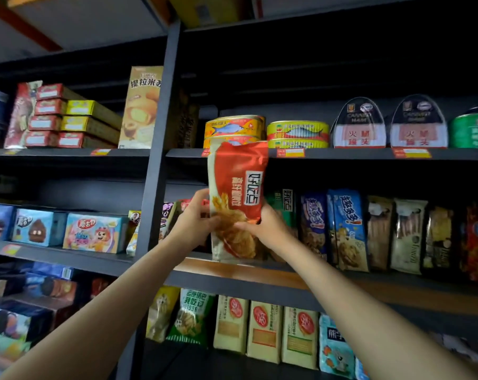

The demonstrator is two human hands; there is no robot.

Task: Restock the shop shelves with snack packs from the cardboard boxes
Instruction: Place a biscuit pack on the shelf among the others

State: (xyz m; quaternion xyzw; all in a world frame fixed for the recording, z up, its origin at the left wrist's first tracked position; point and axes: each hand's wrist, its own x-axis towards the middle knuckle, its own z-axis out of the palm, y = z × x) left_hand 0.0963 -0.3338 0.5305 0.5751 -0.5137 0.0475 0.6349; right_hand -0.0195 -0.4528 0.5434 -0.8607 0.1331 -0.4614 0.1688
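A tall red and cream snack pack (pixel 236 193) stands upright on the middle shelf (pixel 243 270), just right of the dark upright post. My left hand (pixel 195 215) grips its lower left edge. My right hand (pixel 268 224) holds its lower right side, fingers across the front. The pack's top reaches up to the edge of the shelf above. A green pack of the same brand (pixel 284 204) shows behind my right hand. No cardboard box is in view.
Blue, brown and cream snack packs (pixel 347 229) fill the middle shelf to the right. Fish cans (pixel 235 127) and ham tins (pixel 358 124) sit on the shelf above. Cream packs (pixel 262 327) line the shelf below. Boxed biscuits (pixel 92 233) fill the left bay.
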